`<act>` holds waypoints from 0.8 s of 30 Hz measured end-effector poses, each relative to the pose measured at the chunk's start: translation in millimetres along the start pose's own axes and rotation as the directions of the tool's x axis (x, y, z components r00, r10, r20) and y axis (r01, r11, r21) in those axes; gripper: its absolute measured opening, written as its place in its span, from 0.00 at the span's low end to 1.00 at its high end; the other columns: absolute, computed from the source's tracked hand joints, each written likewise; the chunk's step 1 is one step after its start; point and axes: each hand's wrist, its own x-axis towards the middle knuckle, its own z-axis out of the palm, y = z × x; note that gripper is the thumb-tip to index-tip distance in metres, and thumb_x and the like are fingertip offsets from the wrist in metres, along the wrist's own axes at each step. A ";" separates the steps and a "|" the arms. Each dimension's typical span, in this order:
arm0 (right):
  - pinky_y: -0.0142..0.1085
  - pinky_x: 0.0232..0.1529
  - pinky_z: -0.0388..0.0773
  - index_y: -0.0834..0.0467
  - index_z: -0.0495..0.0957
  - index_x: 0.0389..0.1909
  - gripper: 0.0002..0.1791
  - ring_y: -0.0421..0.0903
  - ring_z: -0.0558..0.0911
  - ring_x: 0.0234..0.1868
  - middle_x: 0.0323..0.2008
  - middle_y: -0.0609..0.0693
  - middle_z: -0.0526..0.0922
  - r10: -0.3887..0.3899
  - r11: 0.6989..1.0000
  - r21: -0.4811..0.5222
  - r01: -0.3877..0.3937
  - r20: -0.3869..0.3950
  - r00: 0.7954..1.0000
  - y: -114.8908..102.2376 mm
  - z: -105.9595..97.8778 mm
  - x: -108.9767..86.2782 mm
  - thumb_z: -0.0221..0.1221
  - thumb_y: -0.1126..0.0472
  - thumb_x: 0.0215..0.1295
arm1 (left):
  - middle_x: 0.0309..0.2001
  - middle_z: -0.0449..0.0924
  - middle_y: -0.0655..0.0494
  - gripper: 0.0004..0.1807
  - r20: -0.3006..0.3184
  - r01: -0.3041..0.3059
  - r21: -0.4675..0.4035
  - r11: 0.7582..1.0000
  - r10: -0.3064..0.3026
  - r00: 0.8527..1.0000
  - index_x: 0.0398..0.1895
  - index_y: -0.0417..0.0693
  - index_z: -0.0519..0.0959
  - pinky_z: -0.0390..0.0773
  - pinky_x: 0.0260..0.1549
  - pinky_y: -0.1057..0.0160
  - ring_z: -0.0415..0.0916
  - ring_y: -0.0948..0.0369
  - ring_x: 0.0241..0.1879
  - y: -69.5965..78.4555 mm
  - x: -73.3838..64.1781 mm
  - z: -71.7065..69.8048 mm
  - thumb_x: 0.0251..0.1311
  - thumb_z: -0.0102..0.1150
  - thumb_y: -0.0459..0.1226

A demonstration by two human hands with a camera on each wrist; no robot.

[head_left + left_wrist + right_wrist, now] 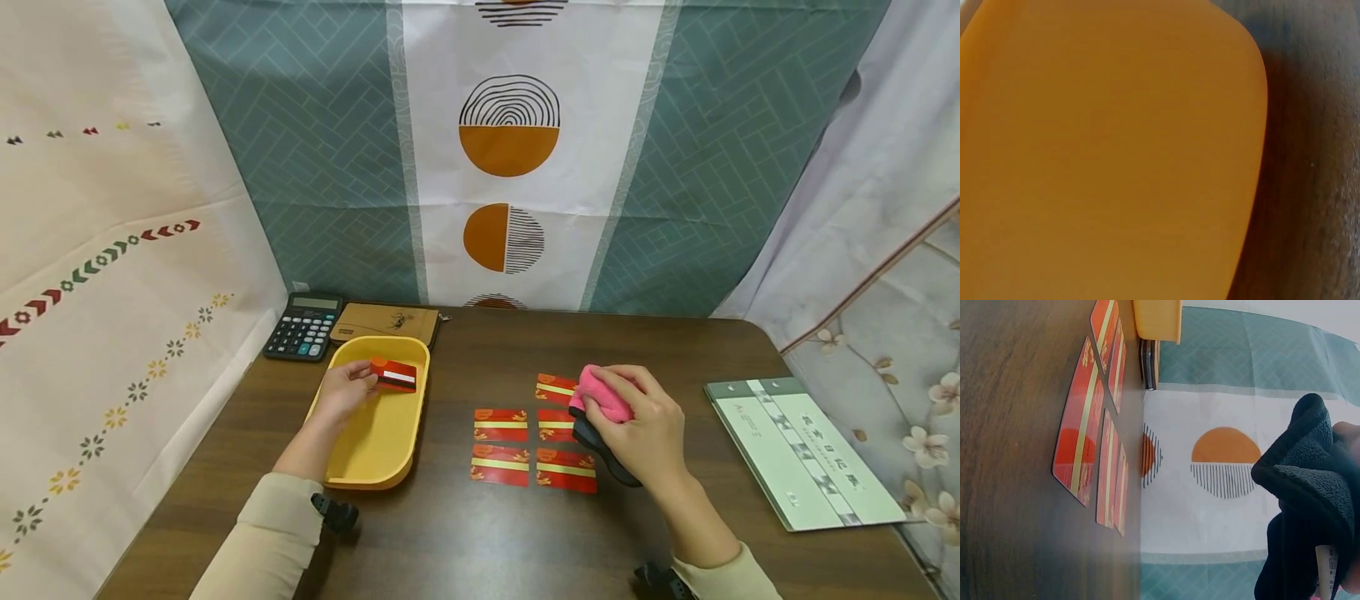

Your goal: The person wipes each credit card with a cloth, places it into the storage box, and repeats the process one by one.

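My left hand (347,390) pinches a red card (393,375) with a white and dark stripe, over the far part of the yellow tray (375,442). In the left wrist view, the tray (1110,150) fills most of the picture and the hand is out of sight. Above the table, my right hand (641,421) grips a bunched cloth (602,393), pink on one side and dark on the other. The right wrist view shows the dark side of this cloth (1316,469). Several red cards (501,426) with pale gold stripes lie in rows just left of the right hand.
A black calculator (303,327) and a brown zipped case or notebook (386,321) lie behind the tray. On the right side of the wooden table (480,533) lies a pale green notebook (802,454). Patterned curtains (330,150) hang behind and beside the table.
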 end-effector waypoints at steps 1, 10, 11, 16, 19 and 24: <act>0.48 0.26 0.84 0.58 0.88 0.47 0.23 0.52 0.84 0.34 0.41 0.54 0.85 0.000 1.000 0.000 0.000 0.001 1.000 -0.2 -0.2 0.2 0.76 0.64 0.44 | 0.67 0.64 0.27 0.28 0.004 -0.003 0.014 1.000 0.003 1.000 0.73 0.23 0.57 0.78 0.60 0.51 0.68 0.44 0.63 0.2 0.2 -0.2 0.73 0.48 0.24; 0.47 0.26 0.83 0.58 0.88 0.47 0.23 0.51 0.84 0.34 0.42 0.53 0.85 0.003 1.000 -0.015 -0.003 0.006 1.000 0.7 -3.1 -0.3 0.76 0.64 0.45 | 0.79 0.44 0.35 0.35 0.075 0.020 0.117 0.993 -0.029 0.997 0.80 0.36 0.50 0.50 0.76 0.44 0.43 0.42 0.78 6.4 1.2 -1.9 0.77 0.49 0.37; 0.46 0.26 0.83 0.57 0.88 0.47 0.23 0.51 0.84 0.34 0.42 0.53 0.85 0.006 1.000 -0.018 -0.005 0.006 1.000 1.0 -3.6 -0.5 0.76 0.64 0.45 | 0.79 0.44 0.36 0.35 0.076 0.016 0.106 0.994 -0.024 0.997 0.80 0.37 0.50 0.50 0.76 0.44 0.43 0.43 0.78 8.5 0.2 -0.6 0.77 0.49 0.38; 0.47 0.26 0.83 0.57 0.88 0.46 0.23 0.51 0.83 0.34 0.42 0.53 0.85 0.018 1.000 -0.024 -0.018 0.002 1.000 2.4 -5.7 -0.9 0.76 0.64 0.45 | 0.77 0.55 0.39 0.32 0.040 -0.062 0.064 0.996 0.059 0.997 0.79 0.37 0.54 0.57 0.74 0.47 0.53 0.45 0.75 21.8 -11.5 11.5 0.77 0.49 0.37; 0.47 0.25 0.83 0.57 0.88 0.46 0.23 0.52 0.83 0.34 0.42 0.54 0.85 0.023 0.999 -0.024 -0.023 -0.002 1.000 3.6 -6.4 -1.2 0.76 0.64 0.45 | 0.73 0.63 0.40 0.28 0.017 -0.132 0.049 0.990 0.131 0.991 0.76 0.38 0.61 0.63 0.72 0.49 0.60 0.47 0.72 30.9 -22.3 22.9 0.76 0.51 0.36; 0.47 0.25 0.82 0.57 0.88 0.47 0.23 0.52 0.83 0.34 0.42 0.54 0.85 0.033 0.999 -0.032 -0.034 -0.008 0.999 5.9 -6.9 -2.4 0.76 0.64 0.45 | 0.69 0.69 0.39 0.24 0.020 -0.235 0.037 0.971 0.234 0.972 0.71 0.38 0.69 0.67 0.69 0.49 0.66 0.47 0.68 42.8 -36.8 45.2 0.74 0.54 0.35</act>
